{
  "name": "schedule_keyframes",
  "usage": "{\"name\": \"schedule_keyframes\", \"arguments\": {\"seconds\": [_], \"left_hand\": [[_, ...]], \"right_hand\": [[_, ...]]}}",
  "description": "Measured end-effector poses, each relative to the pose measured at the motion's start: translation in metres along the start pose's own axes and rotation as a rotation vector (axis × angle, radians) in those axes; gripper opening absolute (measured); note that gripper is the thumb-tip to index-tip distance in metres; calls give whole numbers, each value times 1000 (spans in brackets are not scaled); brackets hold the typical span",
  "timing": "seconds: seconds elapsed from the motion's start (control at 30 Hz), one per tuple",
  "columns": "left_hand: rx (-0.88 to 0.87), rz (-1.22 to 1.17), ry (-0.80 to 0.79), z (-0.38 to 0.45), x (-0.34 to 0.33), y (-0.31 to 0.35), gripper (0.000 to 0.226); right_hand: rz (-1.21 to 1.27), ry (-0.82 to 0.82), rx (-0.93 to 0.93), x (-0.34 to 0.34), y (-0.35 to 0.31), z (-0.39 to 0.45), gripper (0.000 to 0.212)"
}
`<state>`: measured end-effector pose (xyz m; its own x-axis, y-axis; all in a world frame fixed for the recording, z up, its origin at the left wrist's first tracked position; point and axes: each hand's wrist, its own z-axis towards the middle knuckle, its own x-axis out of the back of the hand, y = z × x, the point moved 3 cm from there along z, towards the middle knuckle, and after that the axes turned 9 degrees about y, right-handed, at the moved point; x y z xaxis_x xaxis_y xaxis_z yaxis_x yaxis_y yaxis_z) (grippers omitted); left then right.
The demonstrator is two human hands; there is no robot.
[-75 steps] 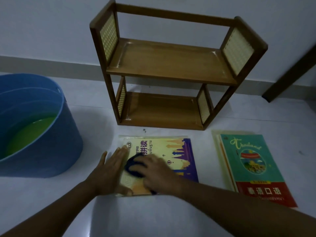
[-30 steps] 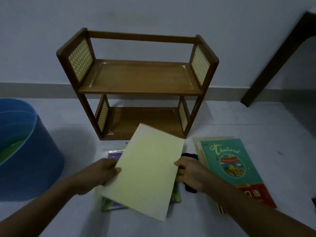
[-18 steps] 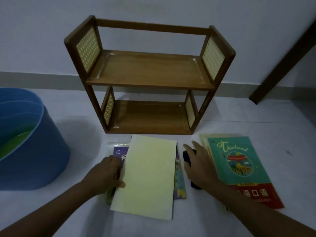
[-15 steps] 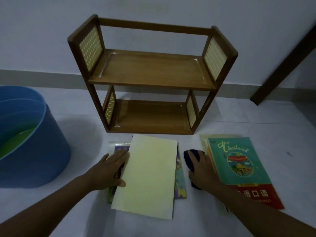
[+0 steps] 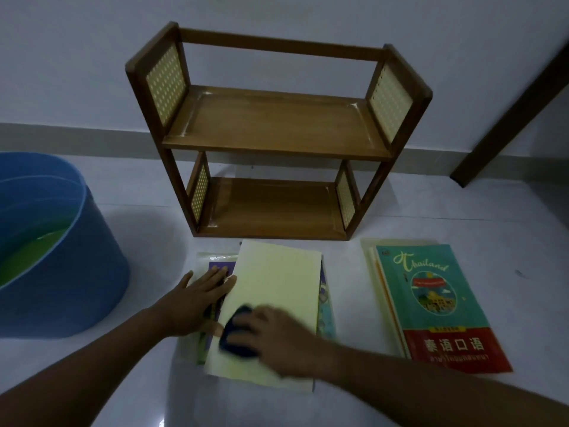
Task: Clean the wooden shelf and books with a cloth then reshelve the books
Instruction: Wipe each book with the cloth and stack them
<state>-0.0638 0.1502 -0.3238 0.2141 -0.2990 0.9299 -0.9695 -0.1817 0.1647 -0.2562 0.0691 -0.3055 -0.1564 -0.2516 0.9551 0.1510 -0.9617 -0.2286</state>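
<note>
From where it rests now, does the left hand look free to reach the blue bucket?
Probably yes. The left hand lies flat on the book stack's left edge, holding nothing, and the bare white floor between it and the round blue plastic bucket has nothing in the way.

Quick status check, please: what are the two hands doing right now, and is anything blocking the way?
Right hand presses dark blue cloth on pale yellow book. Left hand flat, steadying its left edge. Wooden shelf empty. Nothing blocking.

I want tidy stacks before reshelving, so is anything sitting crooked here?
Yes. The pale yellow book lies skewed on the purple book, whose edges stick out both sides. The Thailand book also sits fanned off the books beneath.
</note>
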Motion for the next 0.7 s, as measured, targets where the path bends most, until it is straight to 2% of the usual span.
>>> {"name": "schedule_keyframes", "arguments": {"seconds": [0.03,0.07,0.13,0.17,0.2,0.23,0.3,0.37,0.4,0.43,0.6,0.7], "left_hand": [[-1,7,-4,1,1,0,107],[0,16,-10,0,1,0,108],[-3,46,-18,1,1,1,111],[-5,56,-23,0,0,2,113],[-12,57,-23,2,0,3,114],[-14,49,-21,1,0,2,114],[-23,31,16,1,2,1,107],[-35,26,59,-1,2,0,97],[-36,23,59,-3,2,0,96],[-32,21,46,-3,3,0,100],[8,106,-13,-3,4,5,116],[11,106,19,-3,6,4,112]], "right_hand": [[-57,56,-148,6,30,5,58],[-83,96,-376,13,62,7,66],[-65,83,-819,28,104,4,68],[-91,70,-926,29,106,5,67],[-147,83,-926,29,98,9,65],[-205,91,-844,23,78,16,64],[-156,118,-536,-2,23,23,67],[-52,59,-196,-24,-15,19,76],[-24,42,-133,-25,-13,16,82],[-40,65,-153,-21,0,12,85],[-61,142,-719,22,91,-31,69],[-191,126,-828,35,111,-65,67]]}}
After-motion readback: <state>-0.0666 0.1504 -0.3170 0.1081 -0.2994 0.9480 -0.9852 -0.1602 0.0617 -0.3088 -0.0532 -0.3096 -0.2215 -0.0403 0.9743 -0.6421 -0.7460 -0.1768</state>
